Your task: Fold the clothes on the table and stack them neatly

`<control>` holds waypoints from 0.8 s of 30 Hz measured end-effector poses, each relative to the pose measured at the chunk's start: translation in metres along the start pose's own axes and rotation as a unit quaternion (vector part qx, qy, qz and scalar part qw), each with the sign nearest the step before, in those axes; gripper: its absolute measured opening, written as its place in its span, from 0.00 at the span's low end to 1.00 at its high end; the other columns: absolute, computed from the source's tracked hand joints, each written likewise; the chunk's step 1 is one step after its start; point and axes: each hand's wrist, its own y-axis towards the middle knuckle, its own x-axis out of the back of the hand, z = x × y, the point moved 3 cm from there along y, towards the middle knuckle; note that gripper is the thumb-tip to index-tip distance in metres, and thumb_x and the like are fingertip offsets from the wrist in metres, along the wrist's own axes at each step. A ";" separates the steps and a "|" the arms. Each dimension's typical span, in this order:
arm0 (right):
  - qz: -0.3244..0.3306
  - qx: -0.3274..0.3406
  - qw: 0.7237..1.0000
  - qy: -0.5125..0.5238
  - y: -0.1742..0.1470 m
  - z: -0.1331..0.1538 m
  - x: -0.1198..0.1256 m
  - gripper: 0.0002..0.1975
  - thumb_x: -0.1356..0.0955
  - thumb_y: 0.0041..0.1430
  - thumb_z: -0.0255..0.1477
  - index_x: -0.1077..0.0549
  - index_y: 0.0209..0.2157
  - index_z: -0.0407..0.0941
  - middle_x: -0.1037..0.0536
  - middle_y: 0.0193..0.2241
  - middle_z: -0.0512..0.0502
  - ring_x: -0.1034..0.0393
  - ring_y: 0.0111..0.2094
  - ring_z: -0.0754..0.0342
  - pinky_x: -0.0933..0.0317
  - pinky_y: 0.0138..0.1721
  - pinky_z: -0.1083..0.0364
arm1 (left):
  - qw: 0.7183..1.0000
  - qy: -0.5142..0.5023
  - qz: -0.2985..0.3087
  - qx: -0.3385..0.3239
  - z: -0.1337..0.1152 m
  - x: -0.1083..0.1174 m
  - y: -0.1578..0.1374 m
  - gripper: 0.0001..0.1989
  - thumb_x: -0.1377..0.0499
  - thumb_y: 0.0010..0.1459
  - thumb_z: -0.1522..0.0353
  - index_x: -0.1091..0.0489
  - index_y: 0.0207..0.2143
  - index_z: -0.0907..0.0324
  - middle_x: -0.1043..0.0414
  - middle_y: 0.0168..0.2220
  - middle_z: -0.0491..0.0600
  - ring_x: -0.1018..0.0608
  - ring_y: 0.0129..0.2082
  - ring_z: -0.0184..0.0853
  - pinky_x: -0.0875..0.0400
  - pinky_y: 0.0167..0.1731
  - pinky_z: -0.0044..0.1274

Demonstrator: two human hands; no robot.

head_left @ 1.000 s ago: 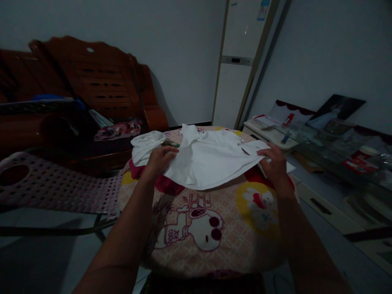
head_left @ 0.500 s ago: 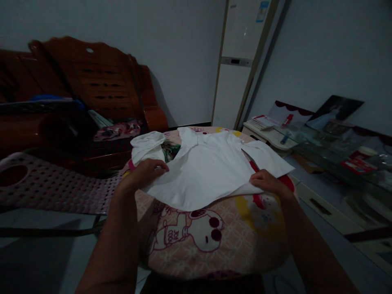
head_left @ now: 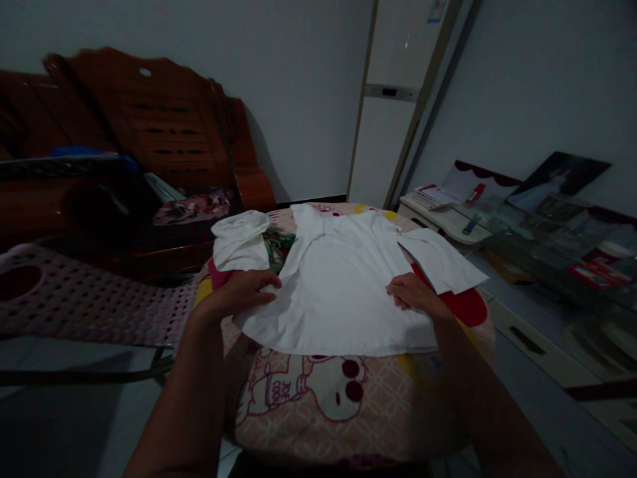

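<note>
A white long-sleeved shirt (head_left: 343, 285) lies spread out on a round cloth-covered table. Its right sleeve (head_left: 442, 259) stretches out to the side, while the neck end points away from me. My left hand (head_left: 249, 292) is at the shirt's left edge, thumb and fingers apart. On the right side of the body rests my right hand (head_left: 413, 295), its fingers loosely bent on the fabric and not gripping it. Bunched white cloth (head_left: 241, 242) sits beyond my left hand, next to a dark green patterned piece (head_left: 279, 245).
The tablecloth (head_left: 318, 431) is pink with cartoon prints. A woven chair (head_left: 114, 292) stands at the left, with a carved wooden bench (head_left: 169, 133) behind it. On the right is a glass-topped cabinet (head_left: 537, 245) with papers and boxes. A tall white appliance (head_left: 383, 139) stands in the corner.
My right hand has let go of the shirt's lower right corner and moved left onto the fabric. The hem now lies flatter and straighter. My left hand's fingers have spread.
</note>
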 end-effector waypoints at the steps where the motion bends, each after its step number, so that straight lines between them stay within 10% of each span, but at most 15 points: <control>1: 0.009 0.005 1.000 0.004 0.003 0.005 -0.005 0.11 0.34 0.55 0.31 0.30 0.21 0.42 0.27 0.16 0.49 0.36 0.15 0.61 0.45 0.16 0.62 | 1.000 -0.004 0.016 -0.012 -0.002 -0.003 0.001 0.16 0.43 0.51 0.62 0.24 0.41 0.57 0.22 0.40 0.49 0.22 0.39 0.37 0.31 0.40 0.24; 8: 0.062 0.023 0.998 -0.008 0.029 0.034 -0.043 0.08 0.36 0.56 0.26 0.28 0.25 0.42 0.27 0.18 0.51 0.35 0.16 0.60 0.43 0.19 0.61 | 0.995 0.015 0.092 -0.037 -0.013 -0.017 0.011 0.13 0.45 0.50 0.68 0.23 0.37 0.57 0.22 0.36 0.49 0.23 0.37 0.37 0.31 0.39 0.24; 24: -0.067 0.065 0.993 -0.072 0.047 0.017 -0.073 0.10 0.35 0.61 0.31 0.21 0.35 0.45 0.23 0.22 0.50 0.29 0.24 0.56 0.40 0.29 0.59 | 0.997 0.024 0.072 -0.021 -0.014 -0.022 0.026 0.11 0.42 0.50 0.68 0.22 0.35 0.57 0.24 0.30 0.48 0.24 0.30 0.36 0.35 0.33 0.23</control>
